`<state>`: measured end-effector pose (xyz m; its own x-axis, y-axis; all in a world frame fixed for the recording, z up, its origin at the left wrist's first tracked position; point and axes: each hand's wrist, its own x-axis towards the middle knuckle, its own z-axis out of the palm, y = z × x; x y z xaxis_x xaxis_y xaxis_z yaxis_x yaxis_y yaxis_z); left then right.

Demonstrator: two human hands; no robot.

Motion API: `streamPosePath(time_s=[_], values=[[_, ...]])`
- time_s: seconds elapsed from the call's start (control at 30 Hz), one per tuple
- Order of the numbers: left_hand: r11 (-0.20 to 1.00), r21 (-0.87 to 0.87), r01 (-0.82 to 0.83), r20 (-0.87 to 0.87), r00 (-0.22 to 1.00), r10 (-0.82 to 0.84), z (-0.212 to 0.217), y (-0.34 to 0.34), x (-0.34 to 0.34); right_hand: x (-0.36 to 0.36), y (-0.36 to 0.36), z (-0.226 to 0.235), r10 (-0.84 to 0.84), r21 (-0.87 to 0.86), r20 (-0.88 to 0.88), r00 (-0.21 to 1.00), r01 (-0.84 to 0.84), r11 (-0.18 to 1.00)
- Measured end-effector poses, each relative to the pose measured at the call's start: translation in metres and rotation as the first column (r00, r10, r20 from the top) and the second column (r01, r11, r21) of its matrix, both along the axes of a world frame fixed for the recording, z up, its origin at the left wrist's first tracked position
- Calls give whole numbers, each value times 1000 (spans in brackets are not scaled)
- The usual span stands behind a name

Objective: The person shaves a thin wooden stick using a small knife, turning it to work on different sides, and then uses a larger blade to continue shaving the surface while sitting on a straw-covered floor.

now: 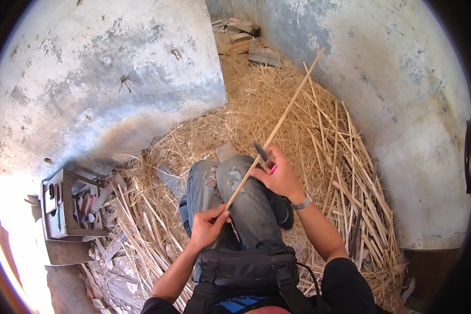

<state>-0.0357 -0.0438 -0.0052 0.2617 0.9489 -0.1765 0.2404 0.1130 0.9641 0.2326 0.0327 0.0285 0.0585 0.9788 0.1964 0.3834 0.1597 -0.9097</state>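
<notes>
Black pouch (248, 269) at the waist end of the jeans (240, 196); over the legs, a stick (292, 102) held in two hands.

The left hand (208, 228), above the jeans, pinches the stick's near end between thumb and fingers, seemingly to steady it, while its far end slants up and rightward beyond the knees. Just right of the knees, the right hand (281, 177) curls round the knife (260, 152), its thumb at the stick, probably to control how the blade meets the wood; whether blade and stick touch, I cannot tell. Shavings (256, 99) spread beyond the jeans; loose strips (369, 209) lie to their right, perhaps left there to be within reach.
</notes>
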Motion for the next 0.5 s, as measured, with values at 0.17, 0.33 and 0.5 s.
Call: streamPosePath(time_s=[0.17, 0.33, 0.5], values=[[996, 87, -16, -43, 999, 20, 6, -4, 1, 38, 25, -22, -242, 160, 127, 962, 221, 962], [962, 272, 34, -156, 988, 10, 12, 2, 5, 42, 43, -17, -360, 239, 342, 868, 290, 927], [938, 336, 85, -233, 972, -4, 19, 9, 10, 9, 17, -33, -108, 191, 383, 918, 36, 981]])
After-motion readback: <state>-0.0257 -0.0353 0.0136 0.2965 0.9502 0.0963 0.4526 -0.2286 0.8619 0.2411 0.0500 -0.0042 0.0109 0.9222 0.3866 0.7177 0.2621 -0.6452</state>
